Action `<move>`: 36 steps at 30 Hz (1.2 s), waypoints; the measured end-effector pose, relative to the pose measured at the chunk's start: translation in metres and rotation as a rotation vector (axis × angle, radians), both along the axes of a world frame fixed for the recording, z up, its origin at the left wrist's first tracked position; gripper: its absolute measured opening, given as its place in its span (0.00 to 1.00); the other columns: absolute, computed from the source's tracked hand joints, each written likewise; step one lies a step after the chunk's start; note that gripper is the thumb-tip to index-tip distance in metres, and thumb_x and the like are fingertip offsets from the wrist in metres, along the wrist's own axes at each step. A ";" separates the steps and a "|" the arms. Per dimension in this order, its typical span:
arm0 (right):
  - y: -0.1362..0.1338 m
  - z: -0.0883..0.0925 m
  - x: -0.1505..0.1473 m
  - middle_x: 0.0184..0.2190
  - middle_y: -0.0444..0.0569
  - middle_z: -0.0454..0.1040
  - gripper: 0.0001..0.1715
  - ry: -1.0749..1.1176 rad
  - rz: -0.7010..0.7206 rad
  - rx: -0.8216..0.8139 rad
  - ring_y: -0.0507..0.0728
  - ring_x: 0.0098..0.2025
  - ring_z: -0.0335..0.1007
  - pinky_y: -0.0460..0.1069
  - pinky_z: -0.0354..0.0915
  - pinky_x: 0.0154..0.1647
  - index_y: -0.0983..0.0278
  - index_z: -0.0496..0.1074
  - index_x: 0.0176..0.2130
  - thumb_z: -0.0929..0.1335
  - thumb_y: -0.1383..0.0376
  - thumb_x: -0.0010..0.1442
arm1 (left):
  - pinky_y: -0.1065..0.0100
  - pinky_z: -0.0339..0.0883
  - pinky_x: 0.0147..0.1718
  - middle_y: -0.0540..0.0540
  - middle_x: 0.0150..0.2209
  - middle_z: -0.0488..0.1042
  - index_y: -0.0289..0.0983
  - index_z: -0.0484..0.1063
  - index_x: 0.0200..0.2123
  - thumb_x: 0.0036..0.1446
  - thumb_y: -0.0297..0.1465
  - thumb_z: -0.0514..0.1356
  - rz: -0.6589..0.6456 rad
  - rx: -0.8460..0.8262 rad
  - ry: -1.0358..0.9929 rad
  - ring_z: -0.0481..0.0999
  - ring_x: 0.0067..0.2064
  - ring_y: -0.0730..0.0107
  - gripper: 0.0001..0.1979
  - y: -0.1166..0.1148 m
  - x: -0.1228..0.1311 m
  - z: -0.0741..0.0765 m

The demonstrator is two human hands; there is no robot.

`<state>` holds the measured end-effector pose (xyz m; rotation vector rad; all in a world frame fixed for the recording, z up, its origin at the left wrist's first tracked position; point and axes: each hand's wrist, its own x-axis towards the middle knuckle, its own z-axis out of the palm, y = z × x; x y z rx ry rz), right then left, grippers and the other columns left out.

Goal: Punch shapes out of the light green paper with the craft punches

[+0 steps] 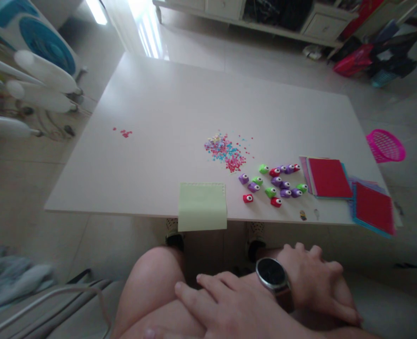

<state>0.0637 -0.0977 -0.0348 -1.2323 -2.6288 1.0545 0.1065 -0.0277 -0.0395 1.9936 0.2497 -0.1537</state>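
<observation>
Both my hands rest in my lap, below the table's near edge. My left hand (314, 280), with a dark round watch (272, 274) on its wrist, lies flat over my right knee, fingers spread and holding nothing. My right hand (225, 306) lies across my left forearm with its fingers stretched out to the left, also holding nothing. The nearest thing on the white table (180, 108) is a pale green paper sheet (202, 206) that overhangs the front edge.
Several small red, green and purple punch tools (273, 183) cluster right of the sheet. Behind them lies a heap of coloured confetti (225, 150). Red paper stacks (330, 178) sit at the right edge, a pink basket (385, 146) on the floor beyond, and a fan (45, 44) at far left.
</observation>
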 end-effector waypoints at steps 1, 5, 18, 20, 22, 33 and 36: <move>0.001 0.002 -0.001 0.66 0.50 0.74 0.31 0.017 -0.019 0.009 0.62 0.56 0.78 0.56 0.79 0.52 0.50 0.63 0.74 0.62 0.47 0.79 | 0.47 0.73 0.53 0.39 0.62 0.72 0.45 0.73 0.59 0.60 0.64 0.57 0.005 -0.011 0.003 0.75 0.62 0.40 0.36 0.000 0.000 -0.001; 0.009 0.016 -0.003 0.66 0.40 0.75 0.23 0.075 -0.074 -0.002 0.59 0.54 0.80 0.52 0.81 0.49 0.43 0.72 0.67 0.62 0.49 0.80 | 0.46 0.73 0.54 0.39 0.63 0.72 0.45 0.72 0.60 0.60 0.62 0.58 0.013 -0.021 0.007 0.74 0.63 0.40 0.35 0.000 0.000 -0.001; 0.009 0.013 -0.007 0.63 0.43 0.78 0.25 0.063 -0.093 -0.013 0.60 0.55 0.80 0.52 0.82 0.50 0.46 0.70 0.69 0.62 0.48 0.79 | 0.45 0.73 0.54 0.39 0.63 0.72 0.45 0.72 0.61 0.61 0.60 0.59 0.017 0.001 0.008 0.74 0.63 0.40 0.33 0.001 -0.002 0.002; 0.005 0.010 -0.005 0.62 0.44 0.78 0.25 0.050 -0.090 0.014 0.60 0.54 0.80 0.53 0.81 0.50 0.47 0.70 0.69 0.62 0.49 0.80 | 0.46 0.73 0.54 0.39 0.63 0.72 0.45 0.72 0.60 0.61 0.60 0.59 0.017 0.004 0.013 0.75 0.63 0.41 0.33 0.001 -0.003 0.003; 0.002 0.006 -0.004 0.62 0.46 0.79 0.26 0.019 -0.082 0.048 0.61 0.54 0.80 0.54 0.81 0.50 0.48 0.68 0.71 0.60 0.49 0.80 | 0.47 0.74 0.54 0.39 0.63 0.72 0.45 0.72 0.60 0.62 0.60 0.58 0.015 0.010 0.013 0.74 0.63 0.42 0.34 0.001 -0.003 0.003; -0.005 -0.006 -0.001 0.63 0.55 0.77 0.37 -0.070 -0.002 0.046 0.64 0.54 0.78 0.56 0.78 0.50 0.54 0.56 0.77 0.60 0.44 0.79 | 0.48 0.74 0.52 0.38 0.62 0.72 0.44 0.72 0.62 0.63 0.64 0.55 0.008 0.032 -0.001 0.75 0.62 0.41 0.37 0.001 -0.003 0.000; -0.005 -0.006 -0.001 0.63 0.55 0.76 0.37 -0.061 0.009 0.017 0.64 0.54 0.78 0.57 0.78 0.51 0.54 0.57 0.77 0.60 0.44 0.79 | 0.48 0.74 0.52 0.38 0.62 0.72 0.44 0.72 0.62 0.63 0.63 0.56 0.005 0.028 0.000 0.75 0.62 0.41 0.37 0.000 -0.002 -0.001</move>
